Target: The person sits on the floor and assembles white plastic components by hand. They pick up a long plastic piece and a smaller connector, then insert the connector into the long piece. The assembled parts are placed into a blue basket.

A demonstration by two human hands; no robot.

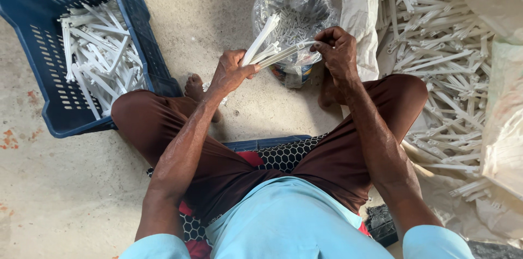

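My left hand (231,71) grips a small bundle of long white plastic pieces (262,38) by their lower ends, the pieces fanning up and to the right. My right hand (338,52) pinches the far end of one white plastic piece (289,53) that runs across from the left hand. Both hands hover above a clear plastic bag (297,5) full of small white parts, which stands on the concrete floor between my feet.
A dark blue crate (139,30) at the left holds several white plastic pieces (98,52). At the right a large heap of the same white pieces (441,46) lies on white sacks (504,128). I sit low on a patterned cushion (283,153).
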